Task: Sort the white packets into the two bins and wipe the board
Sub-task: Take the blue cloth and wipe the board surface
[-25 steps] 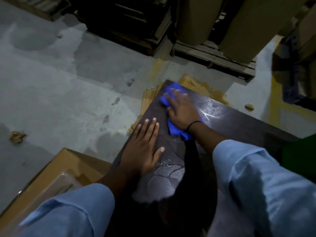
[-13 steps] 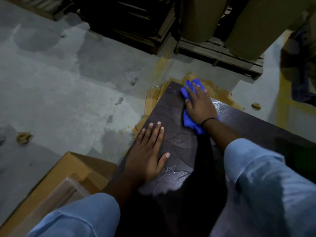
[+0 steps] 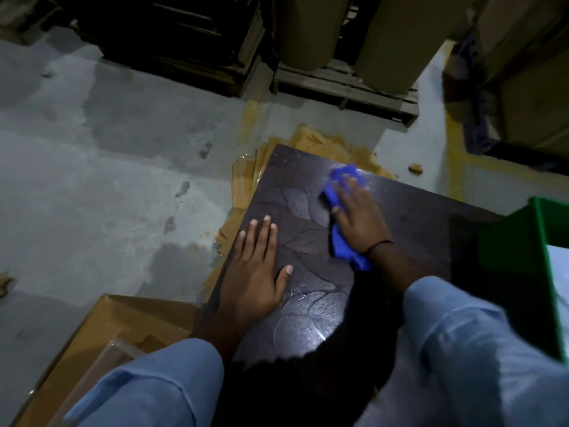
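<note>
Wiping seemed the step in hand. The right hand (image 3: 358,211) lay flat on a blue cloth (image 3: 340,251), fingers straight and a little spread, pressing it to the far part of the board (image 3: 431,223); nothing curled round the cloth. The left hand (image 3: 255,269) rested palm down on the board's near left side, fingers straight and close together, thumb out, bracing it, I judged.

The cloth looked soft and limp, bunched into folds that stuck out beyond the fingertips and behind the wrist. I would expect it to slide easily under a flat palm and to ruck up if pushed by one edge, so the middle of the wad was the place to bear on. The board was dark, flat and stiff, straight-edged with a square far corner. Its face was glossy where curved wipe marks caught the light, and probably slick where damp. It lay on ragged brown cardboard sheets (image 3: 246,180) over a mottled grey concrete floor (image 3: 107,180).

A green bin (image 3: 508,241) with smooth hard walls stood at the board's right edge. Something pale showed inside, but I could not tell what. No white packets lay on the visible board, and I saw no second bin. An open cardboard box (image 3: 129,318) sat at the near left.
</note>
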`<action>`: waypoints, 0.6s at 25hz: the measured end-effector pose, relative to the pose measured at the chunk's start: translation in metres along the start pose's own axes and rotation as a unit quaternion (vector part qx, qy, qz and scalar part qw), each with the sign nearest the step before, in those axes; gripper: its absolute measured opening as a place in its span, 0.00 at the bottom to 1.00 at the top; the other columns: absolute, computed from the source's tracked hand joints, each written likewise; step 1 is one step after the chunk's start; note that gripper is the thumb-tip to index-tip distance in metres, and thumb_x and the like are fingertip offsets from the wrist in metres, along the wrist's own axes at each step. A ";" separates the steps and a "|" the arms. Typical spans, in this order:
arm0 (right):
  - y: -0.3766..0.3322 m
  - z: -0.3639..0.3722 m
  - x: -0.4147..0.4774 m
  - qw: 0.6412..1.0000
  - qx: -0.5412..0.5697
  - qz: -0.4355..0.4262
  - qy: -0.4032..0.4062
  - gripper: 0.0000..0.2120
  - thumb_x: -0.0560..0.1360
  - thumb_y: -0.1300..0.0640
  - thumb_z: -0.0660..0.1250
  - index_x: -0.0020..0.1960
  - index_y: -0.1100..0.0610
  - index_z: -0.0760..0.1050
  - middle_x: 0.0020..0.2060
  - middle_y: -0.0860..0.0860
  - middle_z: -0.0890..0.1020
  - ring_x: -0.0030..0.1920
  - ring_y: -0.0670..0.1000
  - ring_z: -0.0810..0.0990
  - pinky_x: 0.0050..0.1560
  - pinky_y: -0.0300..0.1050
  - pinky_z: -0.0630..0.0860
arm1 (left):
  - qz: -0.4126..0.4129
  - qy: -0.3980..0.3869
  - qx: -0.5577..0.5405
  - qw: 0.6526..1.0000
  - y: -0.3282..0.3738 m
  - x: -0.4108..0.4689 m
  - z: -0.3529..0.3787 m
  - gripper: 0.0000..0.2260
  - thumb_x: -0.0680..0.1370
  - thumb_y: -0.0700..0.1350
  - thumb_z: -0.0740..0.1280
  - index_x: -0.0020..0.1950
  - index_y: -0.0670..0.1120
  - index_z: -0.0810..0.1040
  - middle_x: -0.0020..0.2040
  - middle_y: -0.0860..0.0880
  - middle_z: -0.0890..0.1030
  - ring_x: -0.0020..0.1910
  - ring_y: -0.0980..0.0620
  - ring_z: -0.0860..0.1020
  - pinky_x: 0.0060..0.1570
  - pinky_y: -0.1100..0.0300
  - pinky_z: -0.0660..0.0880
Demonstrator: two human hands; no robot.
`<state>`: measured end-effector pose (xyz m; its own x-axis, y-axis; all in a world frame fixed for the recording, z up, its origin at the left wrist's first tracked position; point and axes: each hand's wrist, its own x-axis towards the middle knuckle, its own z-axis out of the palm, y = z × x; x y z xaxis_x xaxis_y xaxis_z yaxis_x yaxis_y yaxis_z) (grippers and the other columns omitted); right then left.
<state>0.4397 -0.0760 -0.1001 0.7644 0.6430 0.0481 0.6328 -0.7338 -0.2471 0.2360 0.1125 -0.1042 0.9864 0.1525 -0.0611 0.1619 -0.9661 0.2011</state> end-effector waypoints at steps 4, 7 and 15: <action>-0.068 0.020 -0.045 0.999 -0.017 0.038 0.012 0.29 0.80 0.49 0.54 0.79 0.57 0.59 0.79 0.59 0.58 0.79 0.59 0.55 0.76 0.63 0.55 | 0.008 0.005 0.003 1.000 -0.001 0.000 0.004 0.35 0.82 0.59 0.54 0.83 0.40 0.51 0.83 0.42 0.48 0.83 0.43 0.46 0.80 0.44 0.50; -0.066 0.007 -0.097 0.979 0.006 -0.200 -0.050 0.28 0.81 0.51 0.59 0.79 0.53 0.58 0.80 0.54 0.56 0.80 0.54 0.51 0.79 0.56 0.49 | 0.012 0.009 0.015 1.000 -0.001 0.000 0.005 0.34 0.82 0.57 0.54 0.82 0.39 0.52 0.83 0.41 0.49 0.82 0.41 0.48 0.80 0.43 0.51; -0.005 0.004 0.028 0.974 -0.010 0.225 0.032 0.30 0.79 0.47 0.53 0.79 0.54 0.59 0.79 0.58 0.57 0.79 0.57 0.54 0.78 0.56 0.47 | 0.011 0.036 0.005 0.999 -0.002 0.000 0.013 0.34 0.83 0.59 0.53 0.83 0.40 0.49 0.84 0.42 0.47 0.83 0.43 0.45 0.79 0.43 0.51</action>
<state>0.4569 -0.0533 -0.1015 0.9704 0.2414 -0.0007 0.2342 -0.9424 -0.2390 0.2358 0.1119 -0.1170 0.9893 0.1451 0.0131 0.1400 -0.9714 0.1916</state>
